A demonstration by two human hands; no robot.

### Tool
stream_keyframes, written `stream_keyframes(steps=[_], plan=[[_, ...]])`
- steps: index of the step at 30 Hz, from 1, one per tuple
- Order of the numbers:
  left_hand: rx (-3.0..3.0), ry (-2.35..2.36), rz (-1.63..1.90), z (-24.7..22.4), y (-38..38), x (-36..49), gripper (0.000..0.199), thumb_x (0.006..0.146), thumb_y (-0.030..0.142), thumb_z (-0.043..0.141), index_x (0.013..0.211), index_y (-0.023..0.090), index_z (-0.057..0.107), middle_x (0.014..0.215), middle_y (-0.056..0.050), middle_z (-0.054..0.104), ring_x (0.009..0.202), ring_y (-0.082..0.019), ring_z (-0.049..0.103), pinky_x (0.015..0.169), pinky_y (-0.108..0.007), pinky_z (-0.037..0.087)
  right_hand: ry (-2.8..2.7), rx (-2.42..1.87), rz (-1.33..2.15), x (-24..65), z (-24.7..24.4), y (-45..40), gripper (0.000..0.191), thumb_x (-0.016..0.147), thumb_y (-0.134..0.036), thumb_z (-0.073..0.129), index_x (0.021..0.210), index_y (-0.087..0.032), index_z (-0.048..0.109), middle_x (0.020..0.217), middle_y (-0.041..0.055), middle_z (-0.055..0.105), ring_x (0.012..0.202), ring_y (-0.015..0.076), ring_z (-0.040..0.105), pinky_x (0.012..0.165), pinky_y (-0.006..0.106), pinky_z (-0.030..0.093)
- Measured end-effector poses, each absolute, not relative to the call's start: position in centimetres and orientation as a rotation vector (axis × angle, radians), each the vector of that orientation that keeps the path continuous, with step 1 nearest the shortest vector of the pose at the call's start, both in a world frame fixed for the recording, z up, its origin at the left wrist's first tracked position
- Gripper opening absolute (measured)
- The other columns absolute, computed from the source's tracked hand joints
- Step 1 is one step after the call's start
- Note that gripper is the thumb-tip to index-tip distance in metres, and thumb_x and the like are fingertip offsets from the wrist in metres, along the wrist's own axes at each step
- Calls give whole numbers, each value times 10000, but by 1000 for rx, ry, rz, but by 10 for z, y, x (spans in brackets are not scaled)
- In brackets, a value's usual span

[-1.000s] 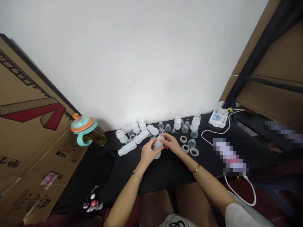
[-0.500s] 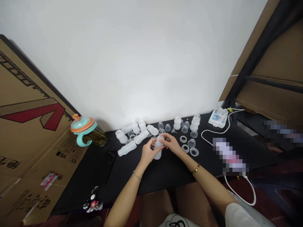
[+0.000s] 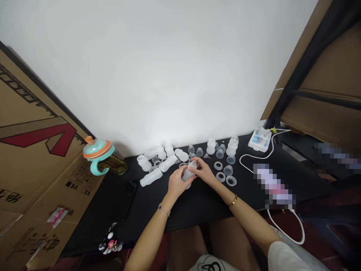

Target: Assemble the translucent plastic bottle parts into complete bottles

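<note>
A milky-white baby bottle is in my hands above the middle of the black table, its top leaning a little to the right. My left hand is closed around the bottle's body. At the neck, the fingers of my right hand are closed about the top, where a clear teat points up. My fingers partly hide the neck. Beside my right hand lie loose collar rings and clear dome caps. Left of my left hand, white bottles lie on their sides.
More bottles stand at the back by the wall. A teal-lidded jug stands at left beside a cardboard box. A dark phone with a charm lies near it. At right are a clear case and a white cable.
The bottle has tilted, its top shifting right and its base rising partly behind my left hand. My right hand remains at the neck, its fingers slightly repositioned.
</note>
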State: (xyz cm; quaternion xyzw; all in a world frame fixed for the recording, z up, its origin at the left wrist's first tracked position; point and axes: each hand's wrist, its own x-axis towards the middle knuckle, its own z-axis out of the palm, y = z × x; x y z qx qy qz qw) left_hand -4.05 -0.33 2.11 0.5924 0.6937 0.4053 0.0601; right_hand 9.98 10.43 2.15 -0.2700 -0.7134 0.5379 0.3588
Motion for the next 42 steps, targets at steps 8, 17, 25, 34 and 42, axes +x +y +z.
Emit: stream_keyframes(steps=[8, 17, 25, 34, 42], plan=[[1574, 1908, 1387, 25, -2, -42, 458, 780, 474, 770, 1142, 213, 665, 1020, -48, 747, 863, -200, 683, 730, -283, 521, -1595, -530, 1693, 101, 26, 107, 541, 749, -421, 780, 1235, -256, 608, 1098, 59, 669, 1026, 243, 622, 618, 253, 521], [1755, 2096, 1283, 18, -3, -43, 496, 773, 508, 778, 1164, 223, 668, 962, -44, 726, 810, -198, 660, 766, -308, 524, -1708, -618, 1534, 101, 26, 108, 457, 725, -463, 799, 1087, -224, 655, 1065, 47, 643, 802, 175, 581, 571, 249, 487], [1820, 2156, 1216, 17, -2, -43, 497, 782, 500, 775, 1181, 225, 666, 990, -60, 731, 862, -224, 666, 808, -331, 526, -1847, -718, 1297, 99, 17, 110, 470, 740, -516, 773, 1085, -212, 675, 1011, 28, 654, 738, 155, 570, 649, 277, 487], [1459, 1717, 1397, 24, -1, -43, 484, 746, 468, 814, 1113, 183, 677, 998, -71, 758, 862, -218, 690, 702, -288, 503, -1841, -617, 1444, 101, 20, 108, 433, 815, -511, 731, 1122, -210, 681, 942, 34, 667, 774, 172, 583, 598, 251, 476], [1017, 1213, 1428, 15, 7, -52, 542, 697, 454, 861, 1102, 144, 675, 980, -105, 777, 889, -248, 734, 825, -338, 544, -1695, -502, 1757, 100, 22, 110, 417, 806, -521, 750, 1075, -204, 715, 888, 22, 649, 650, 126, 545, 493, 223, 447]])
